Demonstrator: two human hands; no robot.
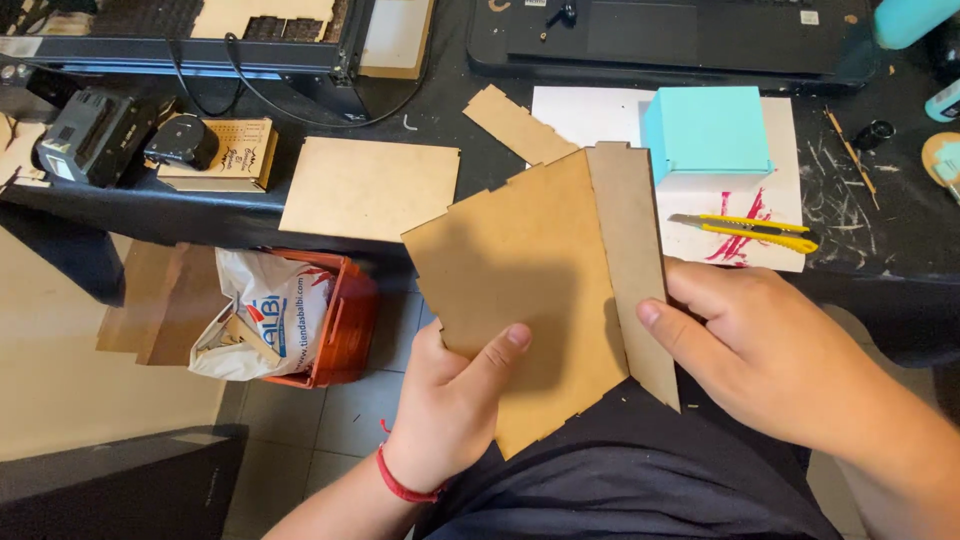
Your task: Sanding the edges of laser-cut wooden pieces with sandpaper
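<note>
Person seated at a black tabletop point(250, 215), both hands raised over the lap, off the near edge.

Left hand point(455, 385): palm toward the body, wrist bent up, red band on the wrist. Thumb pressed flat on the face of the big board point(520, 290), the other fingers behind it, hidden. So it pinches the big board at its lower left corner. Board is thin brown fibreboard with notched edges, tilted, top corner reaching over the tabletop's near edge.

Right hand point(760, 350): comes in from the right, forearm angled down and out of frame. Thumb lies on the face of the narrow strip point(630, 260), fingers curled around behind it, clamping its right edge. Strip is the same brown board, standing nearly upright, its long left edge butted against the big board's right edge, touching along the seam.

On the tabletop: flat square panel point(368, 187) near the middle of the near edge, a smaller notched piece point(515, 125) behind it. Turquoise box point(708, 130) sits on a white sheet point(590, 115) toward the right; yellow utility knife point(748, 232) lies on that sheet's near part. Laptop point(670, 40) along the far edge.

Below the near edge, on the floor: orange bin point(345, 320) with a white bag point(265, 310) in it.
</note>
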